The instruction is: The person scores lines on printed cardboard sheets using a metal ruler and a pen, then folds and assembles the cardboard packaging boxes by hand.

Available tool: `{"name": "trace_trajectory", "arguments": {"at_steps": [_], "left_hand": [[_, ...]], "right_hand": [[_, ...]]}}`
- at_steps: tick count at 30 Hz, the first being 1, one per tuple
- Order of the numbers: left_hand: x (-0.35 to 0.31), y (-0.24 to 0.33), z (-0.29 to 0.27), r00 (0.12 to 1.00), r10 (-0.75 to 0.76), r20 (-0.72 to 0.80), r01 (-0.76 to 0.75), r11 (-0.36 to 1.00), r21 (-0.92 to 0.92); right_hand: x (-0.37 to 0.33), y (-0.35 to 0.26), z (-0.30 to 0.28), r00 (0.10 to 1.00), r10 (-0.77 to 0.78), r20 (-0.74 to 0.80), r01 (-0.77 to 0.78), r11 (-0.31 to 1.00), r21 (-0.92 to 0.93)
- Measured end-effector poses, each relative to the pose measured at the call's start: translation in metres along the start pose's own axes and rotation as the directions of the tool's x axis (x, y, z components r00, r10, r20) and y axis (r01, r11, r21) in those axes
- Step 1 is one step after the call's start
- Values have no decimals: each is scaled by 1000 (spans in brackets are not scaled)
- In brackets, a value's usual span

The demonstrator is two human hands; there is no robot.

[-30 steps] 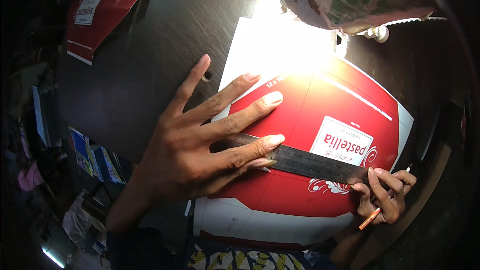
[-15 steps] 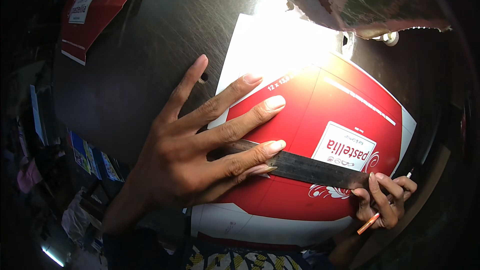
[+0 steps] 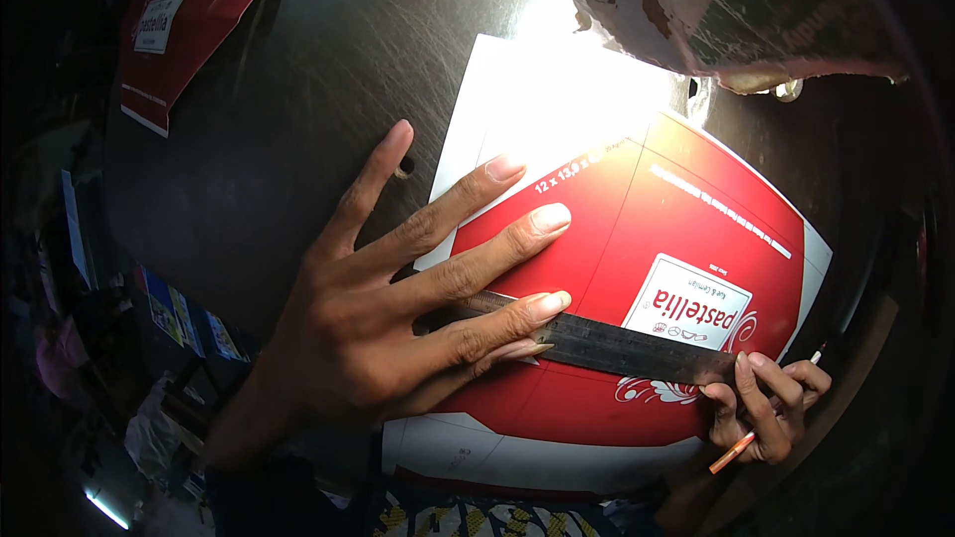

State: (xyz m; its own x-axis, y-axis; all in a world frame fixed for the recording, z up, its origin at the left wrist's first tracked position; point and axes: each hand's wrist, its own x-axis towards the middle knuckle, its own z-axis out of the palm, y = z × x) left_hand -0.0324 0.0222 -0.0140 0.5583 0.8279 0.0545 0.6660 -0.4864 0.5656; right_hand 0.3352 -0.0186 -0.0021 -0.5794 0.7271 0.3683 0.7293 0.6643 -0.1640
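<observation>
A printed red and white cardboard sheet (image 3: 587,249), probably an unfolded box blank with crease lines, lies on the dark worn tabletop. Across it runs a dark metal ruler (image 3: 637,348), sloping down to the right. My left hand (image 3: 388,308) is spread over the sheet's left side, its thumb and a finger pressing the ruler flat. At the ruler's right end my right hand (image 3: 761,403) has its fingertips closed on the tip. A slim orange pen (image 3: 732,454) is tucked through those same fingers, its whitish other end showing beyond the knuckles.
Another red printed cardboard piece (image 3: 194,40) lies at the upper left of the tabletop (image 3: 298,60). A torn, worn sheet (image 3: 726,10) hangs over the upper right beside a bright light. Colourful packets (image 3: 184,313) and a plastic bag (image 3: 151,433) are below the table's left edge.
The view has shifted slightly, so the sheet, ruler and hands sit a little lower in the picture. Both hands keep their hold on the ruler, with no clear movement across the sheet.
</observation>
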Motion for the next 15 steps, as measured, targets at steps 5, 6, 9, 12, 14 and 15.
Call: {"name": "trace_trajectory", "arguments": {"at_steps": [5, 6, 9, 12, 14, 15], "left_hand": [[0, -1, 1, 1000, -1, 10, 1, 1000, -6], [1, -2, 0, 1000, 6, 6, -6, 1000, -14], [-1, -2, -2, 1000, 4, 10, -4, 1000, 4], [-2, 2, -4, 1000, -7, 12, 7, 1000, 4], [4, 8, -6, 999, -21, 33, 20, 999, 44], [9, 7, -3, 1000, 19, 14, -19, 1000, -11]], "right_hand": [[3, -4, -2, 1000, 24, 4, -24, 1000, -13], [4, -4, -6, 999, 29, 14, -29, 999, -25], [0, 0, 0, 1000, -3, 1, 3, 1000, -8], [0, -2, 9, 999, 8, -31, -8, 1000, 17], [5, -9, 3, 997, 62, -40, -62, 998, 11], [16, -21, -17, 973, 230, 28, -229, 973, -41]]}}
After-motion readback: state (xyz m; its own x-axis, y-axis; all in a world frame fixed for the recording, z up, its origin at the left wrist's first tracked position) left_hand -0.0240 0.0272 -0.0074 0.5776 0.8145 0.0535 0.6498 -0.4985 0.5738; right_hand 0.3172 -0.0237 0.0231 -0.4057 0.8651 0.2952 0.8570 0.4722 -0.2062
